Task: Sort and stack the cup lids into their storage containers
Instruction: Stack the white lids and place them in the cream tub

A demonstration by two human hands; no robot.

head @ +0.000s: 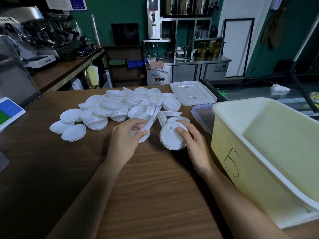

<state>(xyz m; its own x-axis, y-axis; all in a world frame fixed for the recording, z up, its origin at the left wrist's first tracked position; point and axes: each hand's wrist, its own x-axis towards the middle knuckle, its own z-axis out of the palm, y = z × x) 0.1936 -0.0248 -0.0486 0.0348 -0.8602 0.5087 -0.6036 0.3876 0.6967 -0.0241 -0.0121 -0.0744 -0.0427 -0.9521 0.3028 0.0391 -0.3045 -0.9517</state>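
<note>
A heap of white cup lids (pixel 120 104) is spread over the wooden counter (pixel 146 195). My left hand (pixel 125 140) pinches one white lid (pixel 145 130) at the heap's near edge, holding it tilted. My right hand (pixel 193 140) grips a short stack of white lids (pixel 170 138), thumb on top and fingers curled round its right side, just above the counter. To the right stands a large pale yellow storage container (pixel 229 147), open, with a handwritten mark on its near wall; no lids show inside it.
A white container cover (pixel 193 94) lies behind the heap. A clear cover with a blue rim (pixel 202 116) lies against the yellow container. A tablet (pixel 8 112) sits at the counter's left edge. Coffee machines and shelves stand far behind.
</note>
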